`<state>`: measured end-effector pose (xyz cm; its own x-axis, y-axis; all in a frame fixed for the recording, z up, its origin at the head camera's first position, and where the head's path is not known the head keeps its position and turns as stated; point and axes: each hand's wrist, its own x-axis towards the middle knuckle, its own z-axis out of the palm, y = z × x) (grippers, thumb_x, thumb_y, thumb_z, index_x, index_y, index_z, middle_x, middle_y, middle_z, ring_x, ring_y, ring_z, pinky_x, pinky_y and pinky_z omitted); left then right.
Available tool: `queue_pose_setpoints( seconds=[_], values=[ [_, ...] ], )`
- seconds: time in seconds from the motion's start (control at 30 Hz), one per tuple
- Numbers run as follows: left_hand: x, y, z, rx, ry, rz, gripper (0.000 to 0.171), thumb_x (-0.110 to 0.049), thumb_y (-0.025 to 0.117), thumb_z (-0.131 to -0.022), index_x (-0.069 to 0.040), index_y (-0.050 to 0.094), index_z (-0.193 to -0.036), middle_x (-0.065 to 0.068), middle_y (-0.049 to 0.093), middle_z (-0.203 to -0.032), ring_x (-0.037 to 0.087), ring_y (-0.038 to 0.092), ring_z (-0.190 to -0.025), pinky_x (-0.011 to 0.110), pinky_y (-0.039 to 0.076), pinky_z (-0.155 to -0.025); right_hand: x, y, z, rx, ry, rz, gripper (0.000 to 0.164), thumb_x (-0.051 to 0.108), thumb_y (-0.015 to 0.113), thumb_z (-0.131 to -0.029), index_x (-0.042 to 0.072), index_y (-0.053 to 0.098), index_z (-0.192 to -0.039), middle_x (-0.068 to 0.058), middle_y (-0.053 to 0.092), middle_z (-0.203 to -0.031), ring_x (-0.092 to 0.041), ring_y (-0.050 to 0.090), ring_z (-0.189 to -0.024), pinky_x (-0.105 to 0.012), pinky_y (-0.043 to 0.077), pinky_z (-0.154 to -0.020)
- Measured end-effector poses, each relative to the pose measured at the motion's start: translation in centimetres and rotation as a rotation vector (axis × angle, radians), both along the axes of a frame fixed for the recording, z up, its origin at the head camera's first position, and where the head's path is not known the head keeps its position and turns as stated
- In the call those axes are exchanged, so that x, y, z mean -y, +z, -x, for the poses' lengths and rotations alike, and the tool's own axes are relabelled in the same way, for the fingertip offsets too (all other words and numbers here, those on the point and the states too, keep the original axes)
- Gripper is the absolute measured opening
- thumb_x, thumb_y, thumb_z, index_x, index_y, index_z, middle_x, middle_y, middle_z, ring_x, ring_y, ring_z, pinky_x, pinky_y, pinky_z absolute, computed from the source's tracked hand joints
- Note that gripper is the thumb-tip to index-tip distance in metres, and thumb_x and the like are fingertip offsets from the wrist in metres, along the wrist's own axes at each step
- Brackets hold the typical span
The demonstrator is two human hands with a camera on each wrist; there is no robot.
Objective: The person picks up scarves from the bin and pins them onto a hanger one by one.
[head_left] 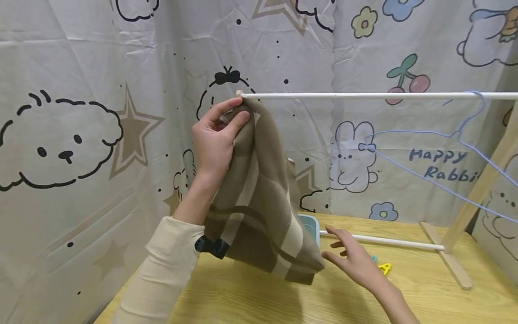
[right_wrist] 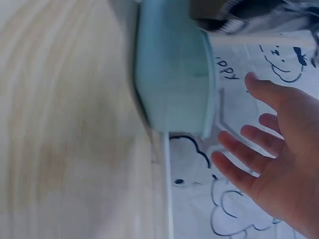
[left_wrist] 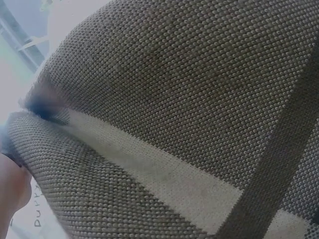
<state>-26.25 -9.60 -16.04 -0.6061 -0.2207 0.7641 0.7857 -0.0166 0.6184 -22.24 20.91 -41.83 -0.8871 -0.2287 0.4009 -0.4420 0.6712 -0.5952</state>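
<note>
Yellow woodgrain tabletop (head_left: 243, 302), cartoon-print curtain (head_left: 307, 49) bhd; your L hand (head_left: 216, 137) pinches brown/cream plaid cloth (head_left: 263, 193), R hand (head_left: 353, 261) loose-fingered nr its corner.

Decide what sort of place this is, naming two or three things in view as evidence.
Probably an indoor corner set up for hanging laundry: a rack with a blue hanger on it, a left hand holding up a checked cloth, and cartoon-print curtains behind.
</note>
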Motion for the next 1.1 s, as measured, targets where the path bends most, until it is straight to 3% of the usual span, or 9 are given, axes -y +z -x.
queue_pose_setpoints(
  seconds=[0.2, 0.4, 0.53, 0.6, 0.83, 0.97, 1.1],
  values=[
    [0.4, -1.6, 0.4, 0.005, 0.025, 0.028, 0.029, -0.012, 0.081, -0.083, -0.006, 0.075, -0.111, -0.003, 0.073, -0.107, 0.001, 0.065, -0.076, 0.018, 0.053, -0.071, -1.8, 1.8, -0.4, -0.090, -0.016, -0.033, 0.057, 0.026, 0.073, -0.091, 0.005, 0.052, -0.140, -0.016, 0.060, -0.131, -0.030, 0.067, -0.104, -0.038, 0.056, -0.078],
    [1.0, -3.4, 1.1, 0.071, 0.057, 0.072, 0.029, -0.017, 0.081, -0.084, -0.011, 0.075, -0.112, -0.003, 0.073, -0.109, 0.003, 0.062, -0.072, 0.018, 0.051, -0.066, -3.8, 3.6, -0.7, -0.158, -0.066, -0.087, 0.056, 0.023, 0.074, -0.091, 0.004, 0.053, -0.139, -0.016, 0.063, -0.128, -0.031, 0.067, -0.104, -0.038, 0.056, -0.079],
    [1.2, -4.7, 1.7, 0.114, 0.073, 0.091, 0.029, -0.020, 0.081, -0.085, -0.014, 0.075, -0.113, -0.004, 0.073, -0.107, 0.003, 0.059, -0.069, 0.018, 0.047, -0.061, -5.3, 4.9, -0.9, -0.192, -0.094, -0.115, 0.055, 0.023, 0.073, -0.091, 0.003, 0.053, -0.139, -0.013, 0.062, -0.125, -0.031, 0.065, -0.105, -0.031, 0.054, -0.079],
    [1.3, -5.2, 1.9, 0.125, 0.082, 0.095, 0.029, -0.021, 0.081, -0.085, -0.015, 0.076, -0.113, -0.004, 0.073, -0.106, 0.003, 0.055, -0.065, 0.018, 0.045, -0.058, -6.0, 5.6, -1.0, -0.220, -0.106, -0.126, 0.055, 0.023, 0.074, -0.091, 0.004, 0.053, -0.138, -0.012, 0.062, -0.123, -0.026, 0.063, -0.104, -0.026, 0.052, -0.078],
    [1.4, -6.9, 2.4, 0.161, 0.097, 0.141, 0.028, -0.025, 0.080, -0.086, -0.020, 0.075, -0.113, -0.003, 0.072, -0.105, 0.005, 0.049, -0.059, 0.020, 0.042, -0.054, -8.7, 8.2, -1.4, -0.388, -0.128, -0.139, 0.058, 0.013, 0.080, -0.083, 0.006, 0.057, -0.136, -0.010, 0.066, -0.116, 0.014, 0.048, -0.100, -0.009, 0.042, -0.078],
    [1.6, -8.0, 2.5, 0.175, 0.096, 0.164, 0.027, -0.025, 0.079, -0.086, -0.020, 0.076, -0.113, -0.005, 0.073, -0.101, 0.005, 0.047, -0.057, 0.020, 0.040, -0.053, -9.9, 9.3, -1.6, -0.435, -0.153, -0.152, 0.059, 0.008, 0.081, -0.080, 0.005, 0.058, -0.134, -0.010, 0.066, -0.112, 0.017, 0.044, -0.095, -0.006, 0.040, -0.075],
    [1.9, -9.5, 2.8, 0.197, 0.102, 0.189, 0.027, -0.025, 0.079, -0.087, -0.020, 0.076, -0.113, -0.009, 0.071, -0.093, 0.006, 0.041, -0.055, 0.020, 0.036, -0.050, -10.9, 10.2, -2.1, -0.423, -0.196, -0.170, 0.057, 0.009, 0.080, -0.082, 0.006, 0.058, -0.135, -0.010, 0.065, -0.111, 0.014, 0.041, -0.092, -0.005, 0.038, -0.075]
  ],
)
